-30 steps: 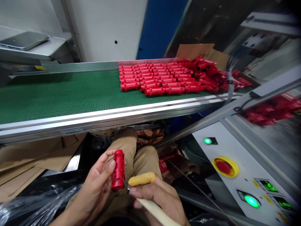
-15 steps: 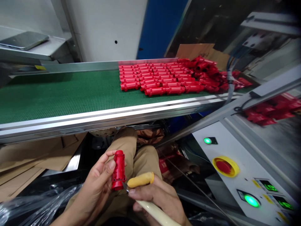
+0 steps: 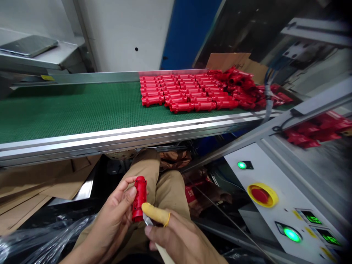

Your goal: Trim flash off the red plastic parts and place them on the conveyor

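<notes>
A green conveyor belt (image 3: pixel 68 110) crosses the far side, bearing rows of red parts (image 3: pixel 189 90) toward the right. Nearer, the left hand (image 3: pixel 118 207) grips a red cylinder (image 3: pixel 140 196) between thumb and fingers, at its right side. The right hand (image 3: pixel 181 233), closed around a pale-handled knife (image 3: pixel 163 253), holds the blade at the cylinder's near end; a yellow cover (image 3: pixel 155 213) sheathes one finger.
</notes>
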The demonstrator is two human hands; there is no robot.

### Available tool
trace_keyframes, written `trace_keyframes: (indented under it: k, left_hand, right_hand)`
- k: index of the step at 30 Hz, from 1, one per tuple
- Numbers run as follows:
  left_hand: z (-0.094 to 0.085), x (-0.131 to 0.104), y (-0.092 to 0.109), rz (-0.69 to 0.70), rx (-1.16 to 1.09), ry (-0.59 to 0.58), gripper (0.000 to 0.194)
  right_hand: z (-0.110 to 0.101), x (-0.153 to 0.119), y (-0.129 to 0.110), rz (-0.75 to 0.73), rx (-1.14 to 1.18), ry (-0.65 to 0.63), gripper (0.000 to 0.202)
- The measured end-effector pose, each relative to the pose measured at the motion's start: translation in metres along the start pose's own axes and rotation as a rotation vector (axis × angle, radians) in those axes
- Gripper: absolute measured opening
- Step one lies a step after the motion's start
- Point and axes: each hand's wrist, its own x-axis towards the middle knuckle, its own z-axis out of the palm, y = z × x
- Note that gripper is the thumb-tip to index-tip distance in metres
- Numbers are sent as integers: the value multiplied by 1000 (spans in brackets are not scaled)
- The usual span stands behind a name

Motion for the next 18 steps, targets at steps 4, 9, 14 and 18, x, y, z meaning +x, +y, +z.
trace_keyframes:
  k: [4, 9, 14, 18]
  left_hand:
    - [2, -1, 1, -20, 1, -7, 34]
    - [3, 0, 0, 38, -7, -35, 38]
    - [0, 5, 0, 75, 39, 7, 45]
    - [0, 5, 3, 142, 18, 31, 43]
  right_hand:
    - [7, -2, 8, -45, 86, 47, 21]
    - [33, 5, 12, 156, 766, 326, 17]
    - [37, 6, 6, 279, 1174, -27, 39]
    - [12, 0, 5, 210, 805, -31, 27]
